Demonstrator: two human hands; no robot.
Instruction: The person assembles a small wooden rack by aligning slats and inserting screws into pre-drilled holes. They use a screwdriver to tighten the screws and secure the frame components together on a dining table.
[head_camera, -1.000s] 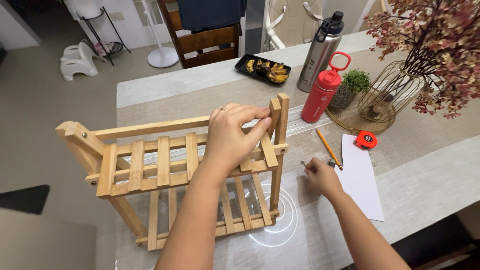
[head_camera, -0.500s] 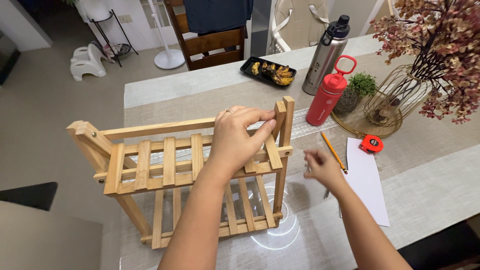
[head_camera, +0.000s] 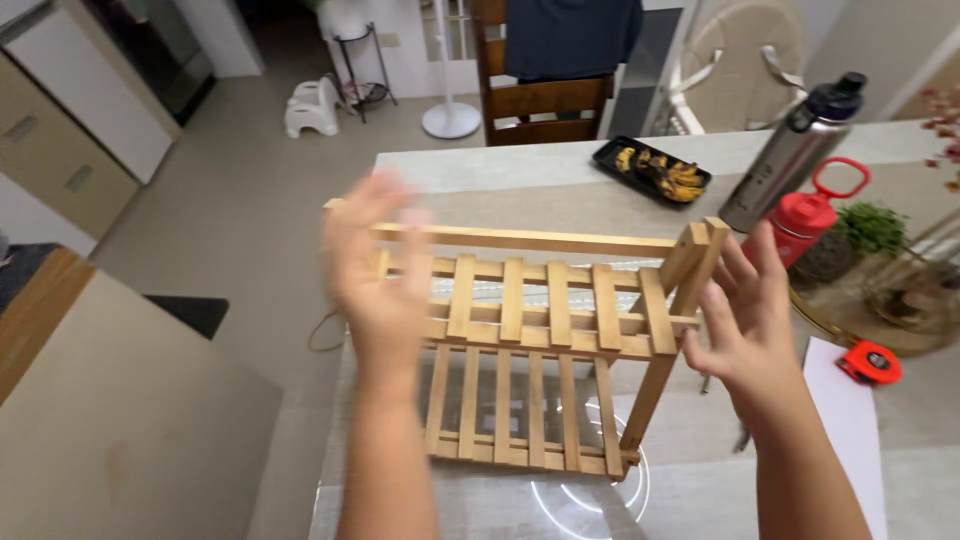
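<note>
From the head view I see the slatted wooden rack (head_camera: 545, 340) standing on the pale table (head_camera: 500, 180), its two shelves and top rail facing me, and I read everything off it. My left hand (head_camera: 375, 265) is raised at the rack's left end, palm toward the frame and fingers spread; it is motion-blurred, so I can't be sure whether the palm touches the wood, but it grips nothing. My right hand (head_camera: 745, 320) is open too, fingers splayed just beside the rack's right post, empty, which looks like two hands bracketing the frame from either end. Right of the rack stand a red bottle (head_camera: 805, 215) and a steel flask (head_camera: 795, 150), with an orange tape measure (head_camera: 870, 362) and a white sheet (head_camera: 850, 420) nearer me, so that side is crowded. Behind the rack lies a black tray of food (head_camera: 655, 170). Left of the rack the table edge drops to open floor.
</note>
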